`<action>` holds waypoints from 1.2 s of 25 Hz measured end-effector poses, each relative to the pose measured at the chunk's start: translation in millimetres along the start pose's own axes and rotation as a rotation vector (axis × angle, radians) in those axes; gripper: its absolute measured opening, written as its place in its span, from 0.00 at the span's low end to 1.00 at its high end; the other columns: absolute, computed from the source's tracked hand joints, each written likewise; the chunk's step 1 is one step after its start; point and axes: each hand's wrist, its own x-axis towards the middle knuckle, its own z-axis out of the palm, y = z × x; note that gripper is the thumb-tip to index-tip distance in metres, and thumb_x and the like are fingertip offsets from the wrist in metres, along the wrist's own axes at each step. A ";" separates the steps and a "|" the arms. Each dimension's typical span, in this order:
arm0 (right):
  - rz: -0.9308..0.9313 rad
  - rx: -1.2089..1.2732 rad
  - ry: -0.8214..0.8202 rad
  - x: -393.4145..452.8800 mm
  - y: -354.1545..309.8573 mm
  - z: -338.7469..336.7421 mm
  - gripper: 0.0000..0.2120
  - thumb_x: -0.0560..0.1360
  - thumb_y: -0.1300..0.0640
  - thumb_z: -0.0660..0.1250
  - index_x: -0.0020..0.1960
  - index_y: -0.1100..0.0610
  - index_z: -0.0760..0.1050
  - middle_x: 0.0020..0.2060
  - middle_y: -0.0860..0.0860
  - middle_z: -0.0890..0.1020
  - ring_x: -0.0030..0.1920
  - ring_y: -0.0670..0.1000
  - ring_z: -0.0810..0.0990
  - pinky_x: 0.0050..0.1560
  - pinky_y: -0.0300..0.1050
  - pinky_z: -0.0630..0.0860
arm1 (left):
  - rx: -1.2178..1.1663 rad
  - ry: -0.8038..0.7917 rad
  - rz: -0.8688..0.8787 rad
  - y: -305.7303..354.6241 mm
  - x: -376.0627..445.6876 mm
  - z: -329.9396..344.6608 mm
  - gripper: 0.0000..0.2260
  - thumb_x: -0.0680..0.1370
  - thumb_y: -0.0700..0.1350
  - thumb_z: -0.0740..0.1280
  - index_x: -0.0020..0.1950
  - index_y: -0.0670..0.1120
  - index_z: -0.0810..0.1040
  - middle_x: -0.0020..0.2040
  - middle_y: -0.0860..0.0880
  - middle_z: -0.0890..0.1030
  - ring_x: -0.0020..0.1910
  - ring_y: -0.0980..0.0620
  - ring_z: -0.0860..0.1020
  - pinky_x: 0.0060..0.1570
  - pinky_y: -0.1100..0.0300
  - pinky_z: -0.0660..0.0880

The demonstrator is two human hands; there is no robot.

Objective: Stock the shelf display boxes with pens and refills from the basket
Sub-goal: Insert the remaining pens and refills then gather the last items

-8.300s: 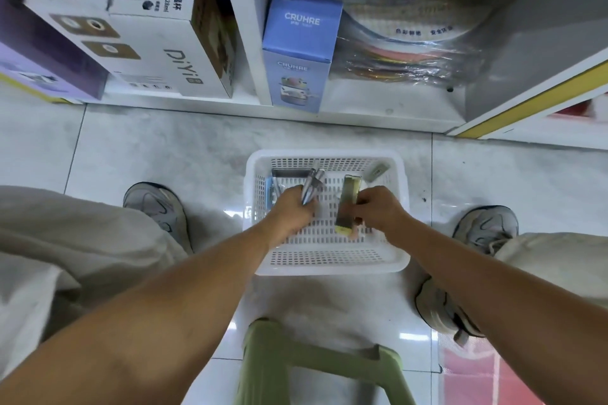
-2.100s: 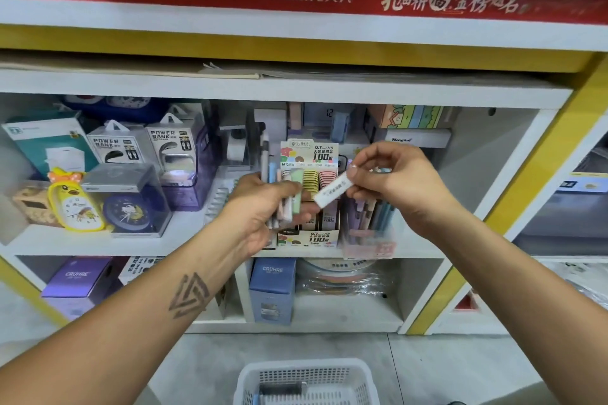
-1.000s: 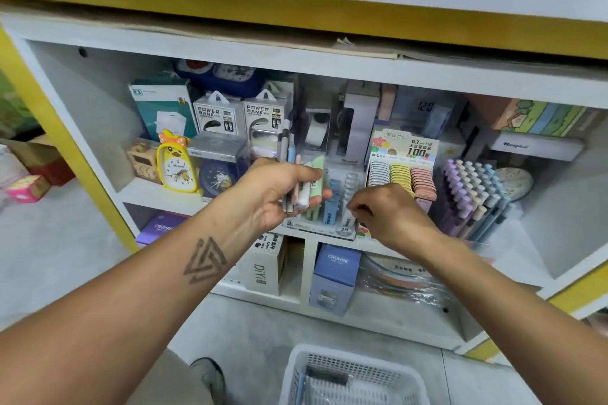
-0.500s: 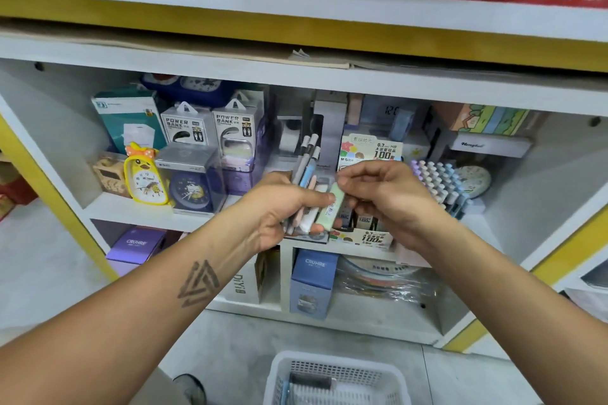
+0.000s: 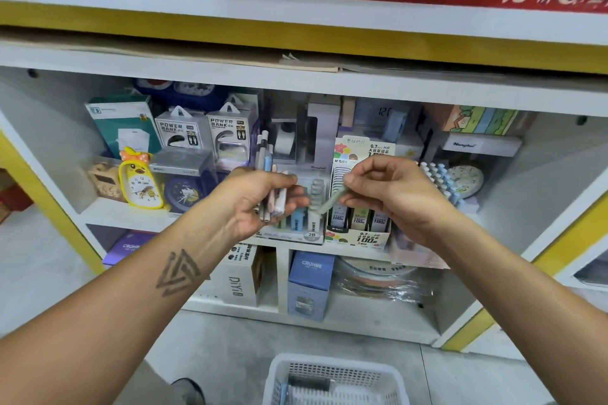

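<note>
My left hand (image 5: pixel 260 199) grips a bundle of pens and refill tubes (image 5: pixel 267 161), their tips sticking up above my fingers. My right hand (image 5: pixel 391 187) pinches a pale green refill tube (image 5: pixel 332 204) that slants down toward the 2B display box (image 5: pixel 309 223) on the middle shelf. Right of that box stands the 0.7 HB lead display box (image 5: pixel 358 227) with rows of refill cases. The white basket (image 5: pixel 335 381) sits on the floor below, a few items inside.
A rack of pastel pens (image 5: pixel 441 177) stands right of my right hand. Power bank packs (image 5: pixel 204 131), a yellow duck clock (image 5: pixel 139 179) and a blue clock (image 5: pixel 184 191) fill the shelf's left. Blue and white boxes (image 5: pixel 309 283) occupy the lower shelf.
My right hand has pulled the green refill tube out of the left hand's bundle and moved it right, over the display boxes. The view has shifted slightly.
</note>
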 end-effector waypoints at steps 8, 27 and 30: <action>-0.133 -0.703 0.029 20.7 7.4 29.3 0.11 0.73 0.64 0.75 0.45 0.48 0.79 0.46 0.51 0.84 0.49 0.53 0.83 0.53 0.48 0.82 | -0.046 0.085 0.023 15.1 -5.1 -33.7 0.04 0.77 0.35 0.68 0.50 0.36 0.78 0.35 0.41 0.82 0.29 0.50 0.82 0.24 0.63 0.76; -0.380 -1.374 0.115 122.4 9.9 56.7 0.07 0.78 0.63 0.67 0.54 0.58 0.80 0.48 0.57 0.83 0.50 0.58 0.81 0.54 0.51 0.79 | -0.208 0.083 -0.059 24.6 -9.4 -57.2 0.04 0.77 0.36 0.70 0.43 0.40 0.76 0.26 0.45 0.79 0.24 0.50 0.80 0.30 0.58 0.81; -0.347 -1.394 0.072 136.6 19.4 66.5 0.08 0.77 0.64 0.67 0.54 0.58 0.81 0.51 0.59 0.83 0.51 0.59 0.81 0.56 0.50 0.79 | -0.218 0.086 -0.059 26.1 -7.2 -58.5 0.04 0.76 0.36 0.70 0.43 0.40 0.76 0.26 0.45 0.79 0.25 0.50 0.80 0.28 0.59 0.80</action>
